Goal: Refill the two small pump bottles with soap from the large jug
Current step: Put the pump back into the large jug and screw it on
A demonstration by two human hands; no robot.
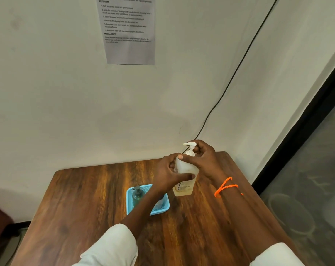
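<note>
The large clear jug [183, 186], with yellowish soap low inside and a white pump head [190, 146], stands upright on the wooden table [97, 198] at the back right. My left hand [167, 174] grips its body from the left. My right hand [201, 160] grips the jug's neck just under the pump. A dark green pump bottle [138, 195] stands in the blue mesh basket [128, 196]. A second, pale bottle [159, 203] lies in the basket, mostly hidden under my left forearm.
The table's back edge meets a white wall with a printed sheet [129, 29] and a black cable [230, 81]. A dark-framed glass panel [307, 150] runs along the right. Bare wood lies left of and in front of the basket.
</note>
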